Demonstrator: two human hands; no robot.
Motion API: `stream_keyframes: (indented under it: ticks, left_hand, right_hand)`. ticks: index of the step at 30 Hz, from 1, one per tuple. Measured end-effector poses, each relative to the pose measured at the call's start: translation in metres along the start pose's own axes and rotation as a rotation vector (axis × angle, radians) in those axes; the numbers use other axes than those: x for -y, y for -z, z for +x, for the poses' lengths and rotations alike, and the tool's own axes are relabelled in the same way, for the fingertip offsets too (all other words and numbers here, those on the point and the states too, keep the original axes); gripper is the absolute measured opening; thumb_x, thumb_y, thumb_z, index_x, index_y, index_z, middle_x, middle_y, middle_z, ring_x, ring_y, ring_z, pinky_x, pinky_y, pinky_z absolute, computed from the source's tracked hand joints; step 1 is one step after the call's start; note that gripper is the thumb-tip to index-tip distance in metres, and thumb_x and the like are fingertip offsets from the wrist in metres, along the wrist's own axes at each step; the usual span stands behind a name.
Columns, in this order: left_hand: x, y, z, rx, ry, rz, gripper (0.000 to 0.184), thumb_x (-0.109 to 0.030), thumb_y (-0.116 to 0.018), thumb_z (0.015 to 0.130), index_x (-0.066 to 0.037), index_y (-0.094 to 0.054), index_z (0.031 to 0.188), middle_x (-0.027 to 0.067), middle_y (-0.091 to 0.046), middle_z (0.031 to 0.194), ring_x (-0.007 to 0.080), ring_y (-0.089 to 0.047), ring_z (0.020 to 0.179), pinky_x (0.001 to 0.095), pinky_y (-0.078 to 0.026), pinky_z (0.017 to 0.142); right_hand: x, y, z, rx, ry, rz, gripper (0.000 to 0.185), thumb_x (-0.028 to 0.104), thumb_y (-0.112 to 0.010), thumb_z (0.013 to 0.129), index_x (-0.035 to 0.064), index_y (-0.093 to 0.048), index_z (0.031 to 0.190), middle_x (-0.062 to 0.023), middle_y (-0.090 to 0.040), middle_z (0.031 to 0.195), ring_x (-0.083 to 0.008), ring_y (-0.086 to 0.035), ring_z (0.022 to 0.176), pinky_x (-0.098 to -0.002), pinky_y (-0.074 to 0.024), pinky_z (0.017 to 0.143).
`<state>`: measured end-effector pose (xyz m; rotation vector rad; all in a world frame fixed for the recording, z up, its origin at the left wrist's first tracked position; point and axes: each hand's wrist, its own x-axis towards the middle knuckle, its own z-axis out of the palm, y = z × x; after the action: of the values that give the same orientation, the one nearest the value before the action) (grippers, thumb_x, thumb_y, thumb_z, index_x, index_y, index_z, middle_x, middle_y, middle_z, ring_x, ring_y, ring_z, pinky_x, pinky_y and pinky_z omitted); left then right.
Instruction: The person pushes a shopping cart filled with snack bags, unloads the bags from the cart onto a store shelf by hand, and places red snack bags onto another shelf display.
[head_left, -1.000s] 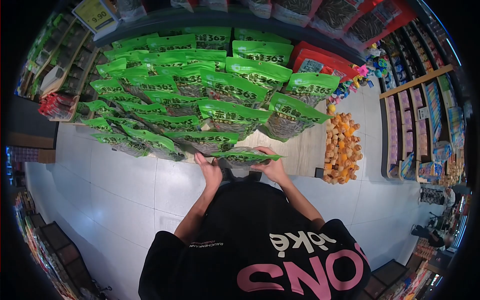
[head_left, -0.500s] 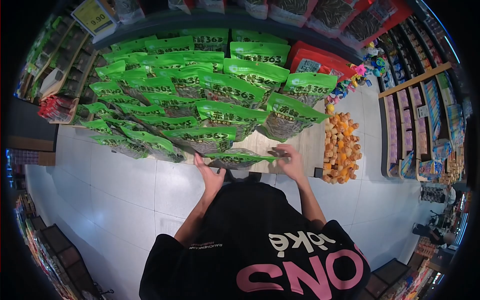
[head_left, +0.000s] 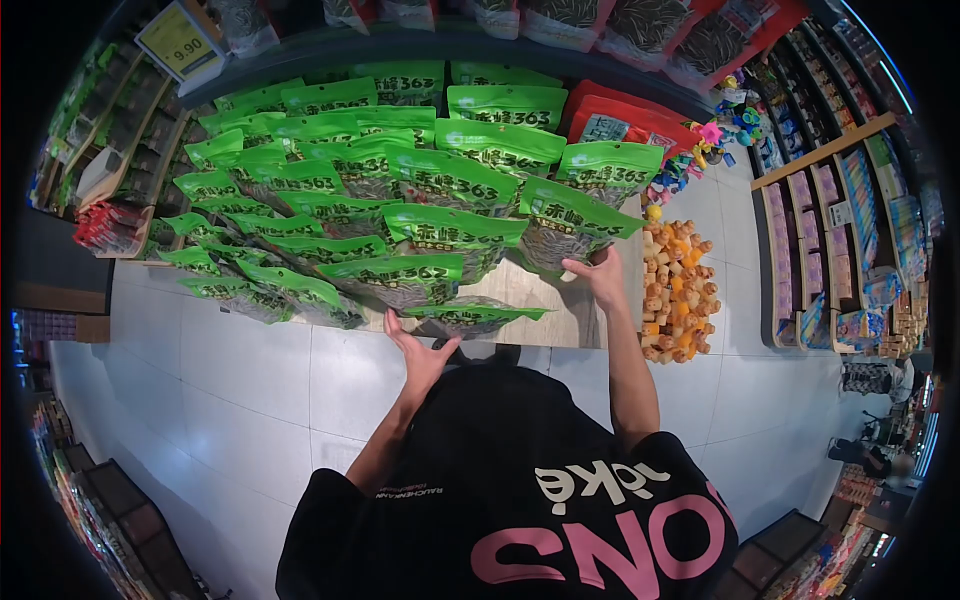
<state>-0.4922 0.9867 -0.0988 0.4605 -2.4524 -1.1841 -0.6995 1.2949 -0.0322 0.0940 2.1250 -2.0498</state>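
On the right-hand end of a pale wooden table [head_left: 540, 305], a green bag [head_left: 560, 235] leaned among others like it. The person's right hand [head_left: 598, 277] was at its lower right corner, half curled, thumb along the bottom edge and fingers partly hidden by the side; whether they had closed on it could not be told. Nearer the person, a second bag [head_left: 475, 316] lay low at the table's front edge. The left hand [head_left: 417, 352] was beside its left end, thumb and fingers spread wide, fingertips up against it without a grip around it.

The step in hand seemed to be handling the leaning bag at its corner while the left hand minded the front one. To shift the leaning bag, the right hand would need a secure hold low down, with care for its neighbours.

Behind these stood rows of green bags [head_left: 320, 175], with red bags [head_left: 628, 125] at the far right. Beyond the table's right end hung a cluster of small orange-and-brown toys [head_left: 680, 295], and a yellow price sign [head_left: 180, 43] showed at the upper left.
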Motion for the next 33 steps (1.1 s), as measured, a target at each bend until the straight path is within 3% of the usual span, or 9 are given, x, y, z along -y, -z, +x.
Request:
stream_keyframes:
  ticks: [2,5,9,14,18,27,33]
  left_hand:
    - [0.001,-0.001,0.000,-0.013,-0.006,-0.019,0.133,-0.034,-0.092,0.058,0.013,-0.001,0.144,0.0325,-0.012,0.146,0.0444,-0.016,0.139,0.0515,-0.017,0.115]
    - [-0.001,-0.003,0.001,-0.033,-0.001,-0.062,0.135,-0.036,-0.092,0.058,0.013,-0.001,0.145,0.0318,-0.011,0.147,0.0441,-0.016,0.139,0.0517,-0.017,0.115]
    - [0.001,-0.006,0.000,-0.036,-0.011,-0.078,0.136,-0.035,-0.093,0.057,0.012,0.000,0.145,0.0308,-0.009,0.147,0.0434,-0.014,0.139,0.0518,-0.016,0.115]
    - [0.004,-0.004,0.001,0.008,0.015,-0.035,0.136,-0.030,-0.094,0.055,0.010,0.001,0.145,0.0296,-0.008,0.147,0.0425,-0.011,0.139,0.0512,-0.015,0.116]
    - [-0.004,-0.001,0.003,0.011,0.065,-0.119,0.136,-0.026,-0.093,0.055,0.009,0.001,0.146,0.0289,-0.008,0.147,0.0420,-0.010,0.140,0.0507,-0.015,0.116]
    - [0.008,-0.004,0.000,0.003,0.054,-0.139,0.134,-0.022,-0.092,0.055,0.009,0.002,0.146,0.0282,-0.005,0.150,0.0407,-0.011,0.142,0.0475,-0.014,0.118]
    - [0.003,-0.002,0.001,0.006,0.080,-0.172,0.133,-0.024,-0.092,0.056,0.010,0.001,0.145,0.0282,-0.007,0.149,0.0396,-0.015,0.142,0.0458,-0.016,0.118]
  right_hand:
    - [-0.003,0.002,-0.008,-0.059,0.032,0.014,0.061,-0.002,-0.086,0.065,-0.0027,-0.053,0.117,-0.0109,-0.066,0.110,-0.0200,-0.065,0.099,-0.0331,-0.0530,0.088]
    - [0.007,0.022,-0.032,0.038,0.049,0.072,0.056,-0.006,-0.084,0.066,-0.0036,-0.056,0.114,-0.0112,-0.066,0.110,-0.0196,-0.065,0.099,-0.0329,-0.0541,0.086]
    - [0.024,0.025,-0.059,0.137,-0.085,-0.013,0.054,-0.008,-0.083,0.066,-0.0039,-0.057,0.113,-0.0114,-0.067,0.109,-0.0180,-0.064,0.096,-0.0326,-0.0543,0.086]
    - [0.002,-0.013,-0.060,0.220,-0.034,-0.069,0.062,-0.006,-0.086,0.061,0.0010,-0.056,0.114,-0.0055,-0.063,0.107,-0.0149,-0.059,0.100,-0.0316,-0.0525,0.085]
    - [0.012,-0.037,-0.061,0.272,-0.007,0.002,0.061,-0.003,-0.086,0.064,0.0026,-0.055,0.117,-0.0042,-0.062,0.108,-0.0145,-0.058,0.101,-0.0300,-0.0519,0.084]
    - [-0.001,-0.053,-0.054,0.284,-0.055,0.066,0.063,-0.001,-0.086,0.065,0.0006,-0.055,0.119,-0.0058,-0.063,0.110,-0.0157,-0.058,0.104,-0.0316,-0.0456,0.096]
    - [-0.012,-0.030,-0.043,0.310,0.009,-0.327,0.059,-0.003,-0.080,0.072,0.0008,-0.053,0.124,-0.0098,-0.060,0.122,-0.0191,-0.056,0.114,-0.0342,-0.0439,0.100]
